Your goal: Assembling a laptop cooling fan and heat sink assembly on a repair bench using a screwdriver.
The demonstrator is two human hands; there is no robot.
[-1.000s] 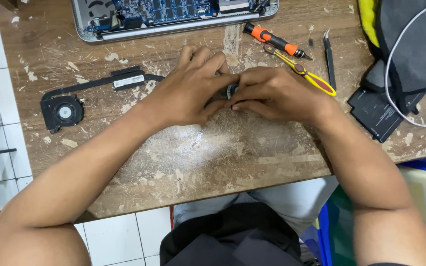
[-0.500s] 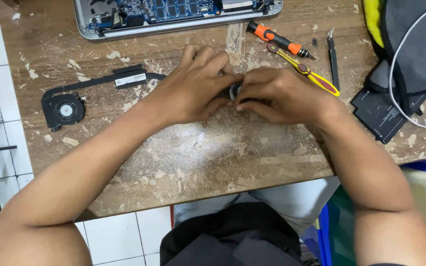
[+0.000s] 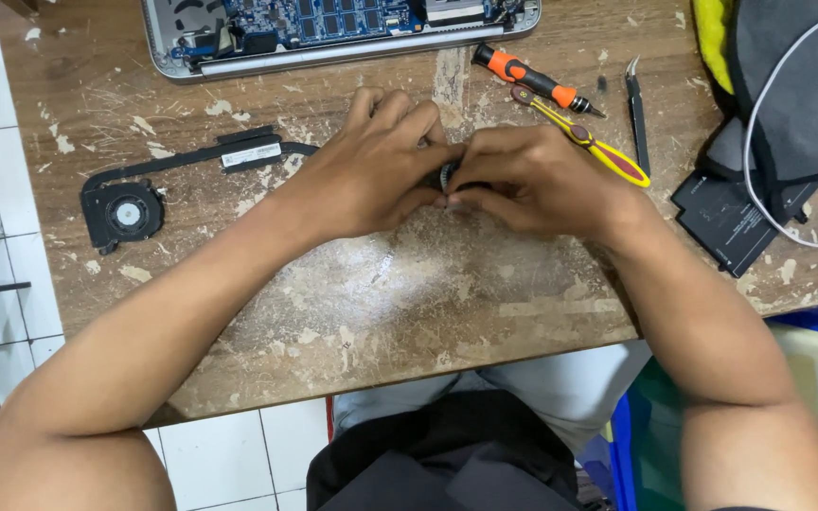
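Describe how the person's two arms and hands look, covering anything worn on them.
Both arms are bare from the upper arm down: no sleeves show in the head view. The left hand and the right hand wear no gloves, and no rings, watch or wristband are visible on them. No cables, straps or markings show on either forearm. Fingernails are too small to make out.

Table (image 3: 409, 303): brown wood, worn with pale, whitish scuffed patches. On it: screwdriver (image 3: 534, 79), orange and black handle; beside that, a tool (image 3: 584, 142) in yellow with red grip; tweezers (image 3: 638, 114), black. Left of the table's middle, a black cooling fan (image 3: 125, 213) with a grey hub.
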